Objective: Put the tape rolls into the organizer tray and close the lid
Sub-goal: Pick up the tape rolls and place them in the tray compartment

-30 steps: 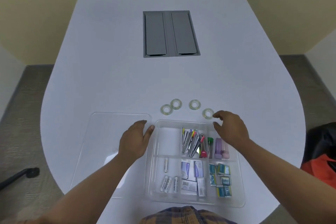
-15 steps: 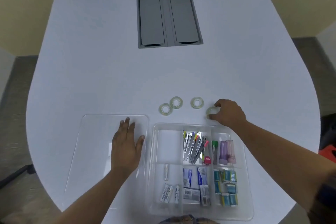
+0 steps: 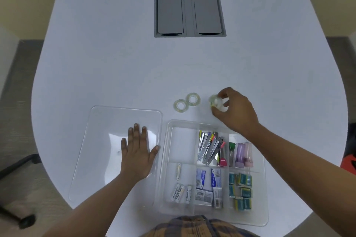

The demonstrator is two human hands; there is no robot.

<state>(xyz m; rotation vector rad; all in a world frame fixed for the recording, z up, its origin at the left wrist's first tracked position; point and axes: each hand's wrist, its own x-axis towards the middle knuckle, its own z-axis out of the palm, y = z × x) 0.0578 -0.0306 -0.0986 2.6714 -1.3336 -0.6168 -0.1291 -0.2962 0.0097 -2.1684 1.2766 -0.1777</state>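
Note:
Two clear tape rolls lie flat side by side on the white table, one to the left of the other, just beyond the organizer tray. My right hand is lifted slightly above the table to their right, fingers shut on clear tape; I cannot tell whether it holds one roll or two. The tray's top-left compartment is bare. The clear lid lies flat to the left of the tray, and my left hand rests palm down on it, fingers spread.
The tray's other compartments hold small staplers, batteries, staple boxes and teal packets. A grey cable hatch is set in the table's far middle. A chair base stands left, a red and black bag right.
My right hand closed on the rightmost tape roll, lifted it and moved left to where the third roll lay. My left hand slid from the tray's edge onto the lid and flattened.

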